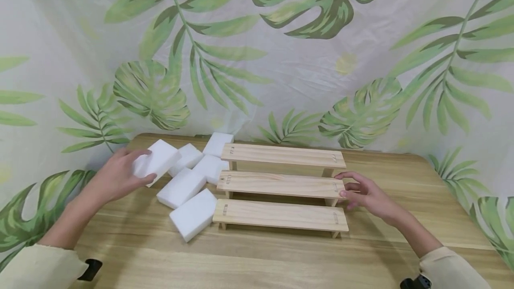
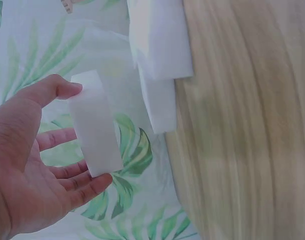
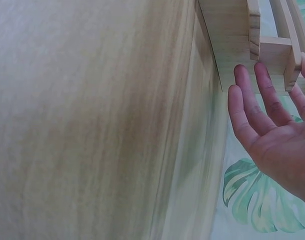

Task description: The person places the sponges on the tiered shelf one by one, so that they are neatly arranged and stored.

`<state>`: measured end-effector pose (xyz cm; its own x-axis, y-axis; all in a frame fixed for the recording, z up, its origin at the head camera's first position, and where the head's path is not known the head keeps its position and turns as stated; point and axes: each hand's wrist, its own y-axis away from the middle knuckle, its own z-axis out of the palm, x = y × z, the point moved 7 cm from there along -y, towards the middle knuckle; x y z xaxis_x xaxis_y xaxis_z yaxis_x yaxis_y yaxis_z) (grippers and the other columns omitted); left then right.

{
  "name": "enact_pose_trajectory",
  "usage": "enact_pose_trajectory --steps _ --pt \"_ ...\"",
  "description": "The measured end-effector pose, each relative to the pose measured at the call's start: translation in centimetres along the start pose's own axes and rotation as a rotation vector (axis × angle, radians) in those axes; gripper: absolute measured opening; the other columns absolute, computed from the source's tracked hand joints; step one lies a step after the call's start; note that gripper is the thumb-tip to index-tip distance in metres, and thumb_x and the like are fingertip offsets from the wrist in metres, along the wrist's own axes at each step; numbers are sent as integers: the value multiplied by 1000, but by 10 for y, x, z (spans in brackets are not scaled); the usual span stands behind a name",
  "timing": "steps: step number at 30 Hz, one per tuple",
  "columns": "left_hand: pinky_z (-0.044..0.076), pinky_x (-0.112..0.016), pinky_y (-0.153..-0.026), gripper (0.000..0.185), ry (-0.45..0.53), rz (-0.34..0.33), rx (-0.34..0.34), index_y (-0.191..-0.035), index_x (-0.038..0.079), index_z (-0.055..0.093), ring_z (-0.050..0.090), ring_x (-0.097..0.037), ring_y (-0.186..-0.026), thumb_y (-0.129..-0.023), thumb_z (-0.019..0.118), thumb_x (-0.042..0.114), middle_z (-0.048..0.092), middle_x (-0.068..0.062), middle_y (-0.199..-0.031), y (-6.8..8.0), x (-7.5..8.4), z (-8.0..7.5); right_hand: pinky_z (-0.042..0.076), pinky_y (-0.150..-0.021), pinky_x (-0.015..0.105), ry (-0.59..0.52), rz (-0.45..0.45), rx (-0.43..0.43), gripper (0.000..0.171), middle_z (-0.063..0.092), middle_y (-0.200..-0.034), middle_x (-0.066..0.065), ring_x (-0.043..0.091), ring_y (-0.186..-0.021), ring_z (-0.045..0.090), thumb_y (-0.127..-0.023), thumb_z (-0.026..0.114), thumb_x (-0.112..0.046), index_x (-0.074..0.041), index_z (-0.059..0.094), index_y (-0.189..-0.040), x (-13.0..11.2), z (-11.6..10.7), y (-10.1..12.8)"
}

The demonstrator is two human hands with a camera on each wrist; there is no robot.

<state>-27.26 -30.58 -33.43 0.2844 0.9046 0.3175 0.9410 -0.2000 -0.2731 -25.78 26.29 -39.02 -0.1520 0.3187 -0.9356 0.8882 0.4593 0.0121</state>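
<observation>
On the left, my left hand [image 1: 116, 175] holds a white sponge block [image 1: 158, 162] between thumb and fingers, raised beside a heap of similar blocks. The left wrist view shows this block edge-on, with the thumb at one end and fingertips at the other. A three-step wooden stand [image 1: 281, 183] sits on the table to the right of the heap. At its right end, my right hand [image 1: 367, 195] pinches the middle step between thumb and index finger. The other fingers of the right hand [image 3: 277, 125] extend loosely beside the step in the right wrist view.
Several white blocks [image 1: 182, 186] lie overlapping against the stand's left end. The wooden table [image 1: 257, 262] extends in front and to the right. Behind it hangs a leaf-patterned cloth [image 1: 289, 70].
</observation>
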Motion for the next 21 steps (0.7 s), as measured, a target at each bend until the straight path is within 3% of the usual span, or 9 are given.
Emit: enact_pose_trajectory --steps 7,21 --pt "47 -61 -82 60 77 26 13 -130 -6 62 53 -48 -110 -84 84 26 60 -36 -123 -8 12 0 60 -81 47 8 1 7 47 62 -119 19 26 -105 71 -105 60 -13 2 41 -146 1 -1 0" --pt "46 -60 -85 55 143 111 64 -129 -2 64 56 -46 -111 -83 84 20 59 -31 -122 -25 43 0 60 -81 48 -4 0 -1 45 62 -118 20 24 -105 72 -106 59 -13 -1 42 -146 1 1 1"
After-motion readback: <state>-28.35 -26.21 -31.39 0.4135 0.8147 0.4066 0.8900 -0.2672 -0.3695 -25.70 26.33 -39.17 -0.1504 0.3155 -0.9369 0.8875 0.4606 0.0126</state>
